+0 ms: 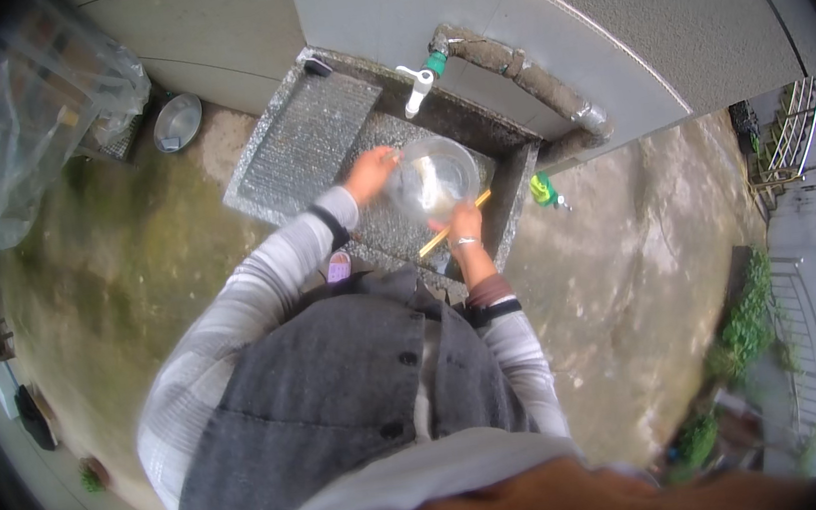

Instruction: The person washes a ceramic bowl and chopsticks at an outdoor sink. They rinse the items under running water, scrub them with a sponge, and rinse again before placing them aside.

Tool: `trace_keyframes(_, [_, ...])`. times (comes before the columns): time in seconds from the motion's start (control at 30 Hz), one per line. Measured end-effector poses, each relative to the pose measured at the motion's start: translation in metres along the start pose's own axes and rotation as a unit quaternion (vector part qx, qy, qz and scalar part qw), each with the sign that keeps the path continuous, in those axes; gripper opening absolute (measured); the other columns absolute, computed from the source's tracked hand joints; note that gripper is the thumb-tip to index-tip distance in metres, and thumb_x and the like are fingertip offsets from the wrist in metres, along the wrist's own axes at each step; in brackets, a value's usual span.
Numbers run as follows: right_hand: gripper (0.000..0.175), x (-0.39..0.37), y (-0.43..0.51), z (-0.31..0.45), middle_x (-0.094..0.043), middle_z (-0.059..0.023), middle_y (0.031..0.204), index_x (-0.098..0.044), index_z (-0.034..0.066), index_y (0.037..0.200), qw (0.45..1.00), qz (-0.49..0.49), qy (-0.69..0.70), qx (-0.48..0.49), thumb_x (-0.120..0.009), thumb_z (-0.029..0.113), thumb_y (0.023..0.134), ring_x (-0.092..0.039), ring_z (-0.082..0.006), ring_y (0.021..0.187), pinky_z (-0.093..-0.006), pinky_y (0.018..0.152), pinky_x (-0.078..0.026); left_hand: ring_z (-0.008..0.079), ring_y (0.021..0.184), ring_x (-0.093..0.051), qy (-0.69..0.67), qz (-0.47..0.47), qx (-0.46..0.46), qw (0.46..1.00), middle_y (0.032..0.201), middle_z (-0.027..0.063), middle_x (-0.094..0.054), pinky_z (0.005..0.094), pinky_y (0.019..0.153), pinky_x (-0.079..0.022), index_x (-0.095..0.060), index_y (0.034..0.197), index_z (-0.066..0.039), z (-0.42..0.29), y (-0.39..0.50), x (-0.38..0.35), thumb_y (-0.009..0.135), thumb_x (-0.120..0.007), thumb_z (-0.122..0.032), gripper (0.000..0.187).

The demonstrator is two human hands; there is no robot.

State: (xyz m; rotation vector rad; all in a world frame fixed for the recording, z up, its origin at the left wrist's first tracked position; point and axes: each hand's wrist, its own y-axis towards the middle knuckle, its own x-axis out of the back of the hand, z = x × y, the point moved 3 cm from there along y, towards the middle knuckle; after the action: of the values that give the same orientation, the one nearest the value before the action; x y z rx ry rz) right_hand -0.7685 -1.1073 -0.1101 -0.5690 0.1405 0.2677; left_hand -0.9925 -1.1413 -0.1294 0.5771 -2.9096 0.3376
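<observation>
A clear, round plastic bowl (412,195) is held over the basin of a speckled stone sink (381,216). Something whitish shows in the bowl, too blurred to name. My left hand (369,176) grips its left rim. My right hand (463,224), with a bracelet at the wrist, holds the near right side. A pair of yellowish chopsticks (433,244) passes by the right hand and sticks out on both sides; whether the fingers grip them is hidden. Beyond the bowl, a white-handled tap (419,91) with a green collar points down into the sink.
The sink's ribbed washboard (319,133) slopes at left, with a dark object (317,66) at its top corner. A wrapped pipe (547,88) runs along the wall. On the concrete ground are a metal basin (178,122) and a green bottle (542,190). Plastic sheeting (25,140) hangs far left.
</observation>
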Motion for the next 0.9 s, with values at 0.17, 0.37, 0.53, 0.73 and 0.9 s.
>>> trace_keyframes(0.17, [0.042, -0.002, 0.004, 0.004, -0.055, -0.0212, 0.115, -0.041, -0.0015, 0.132, 0.998, -0.046, 0.038, 0.0, -0.035, 0.004, 0.09, -0.064, -0.0369, 0.089, -0.0424, 0.054, -0.063, 0.019, 0.086, -0.066, -0.271, -0.018, 0.202, 0.941, 0.099, 0.0065, -0.068, 0.0338, 0.071, -0.052, -0.062, 0.11, -0.004, 0.033, -0.015, -0.017, 0.094, -0.059, -0.015, 0.02])
trace_keyframes(0.37, [0.041, -0.003, 0.011, 0.001, -0.055, -0.0219, 0.114, -0.042, -0.0029, 0.13, 0.996, -0.08, 0.027, 0.022, -0.037, 0.004, 0.09, -0.064, -0.0355, 0.082, -0.0435, 0.053, -0.063, 0.0266, 0.097, -0.065, -0.376, 0.083, 0.381, 0.841, 0.109, 0.014, -0.062, 0.0373, 0.07, -0.06, -0.049, 0.124, -0.003, 0.04, -0.045, -0.046, 0.097, -0.052, -0.018, 0.032])
trace_keyframes(0.53, [0.028, 0.001, 0.011, -0.004, -0.053, -0.0192, 0.106, -0.046, -0.0081, 0.115, 0.999, -0.032, 0.018, -0.016, -0.04, 0.009, 0.094, -0.062, -0.0341, 0.084, -0.0469, 0.063, -0.063, 0.0325, 0.083, -0.068, -0.323, 0.117, 0.306, 0.888, 0.101, 0.0222, -0.06, 0.0395, 0.072, -0.062, -0.039, 0.126, 0.005, -0.012, -0.067, -0.033, 0.098, -0.053, -0.022, 0.041])
trace_keyframes(0.73, [0.032, -0.007, 0.002, 0.0, -0.056, -0.0215, 0.104, -0.048, -0.0088, 0.114, 0.996, -0.016, 0.074, -0.051, -0.04, 0.002, 0.085, -0.063, -0.0354, 0.081, -0.0477, 0.057, -0.063, 0.0188, 0.073, -0.063, 0.032, -0.086, 0.002, 0.996, 0.093, 0.0115, -0.061, 0.0344, 0.062, -0.054, -0.055, 0.107, -0.002, -0.043, -0.044, 0.007, 0.099, -0.05, -0.03, 0.03])
trace_keyframes(0.9, [0.027, -0.008, 0.0, 0.0, -0.053, -0.0179, 0.106, -0.05, -0.006, 0.114, 0.996, -0.001, 0.062, -0.065, -0.044, 0.008, 0.092, -0.06, -0.0292, 0.084, -0.0518, 0.067, -0.062, 0.0088, 0.082, -0.056, -0.241, -0.017, 0.162, 0.957, 0.089, -0.0002, -0.062, 0.026, 0.072, -0.048, -0.063, 0.104, -0.008, -0.013, -0.014, 0.025, 0.097, -0.055, -0.021, 0.016])
